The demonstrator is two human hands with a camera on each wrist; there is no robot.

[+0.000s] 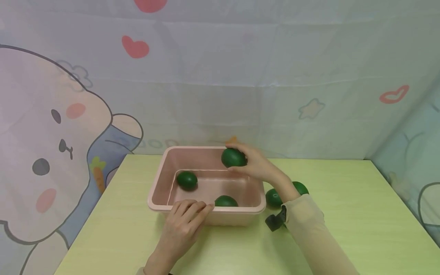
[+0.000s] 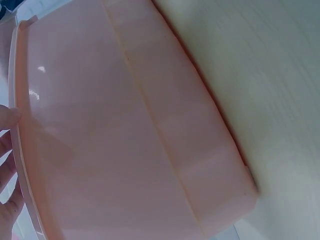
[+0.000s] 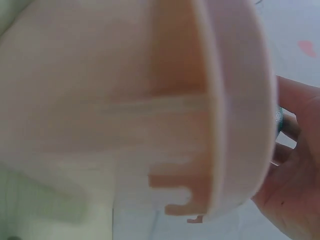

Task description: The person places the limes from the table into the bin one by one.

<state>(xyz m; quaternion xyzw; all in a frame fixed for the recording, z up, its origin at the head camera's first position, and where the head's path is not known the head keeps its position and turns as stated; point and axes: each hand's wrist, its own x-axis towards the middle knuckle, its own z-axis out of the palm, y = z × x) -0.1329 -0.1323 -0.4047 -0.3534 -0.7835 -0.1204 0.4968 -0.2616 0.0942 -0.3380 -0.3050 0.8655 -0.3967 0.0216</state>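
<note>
Head view: the right hand [image 1: 256, 164] grips a round dark green ball [image 1: 233, 157] over the pink plastic tub [image 1: 161, 173].
The left hand [image 1: 187, 221] lies flat, fingers on the tub's near rim; a loose grip could let the ball bounce out onto the light green surface [image 1: 361, 214].

A smooth pink plastic tub [image 1: 156, 191], faintly glossy with small highlights on its wall, sits at centre frame on a pale green tabletop [image 1: 343, 229] with a matt, wood-grain finish. Dark green balls [image 1: 187, 179] show a soft sheen. Behind, creased printed cloth [image 1: 240, 76] hangs matt.
</note>
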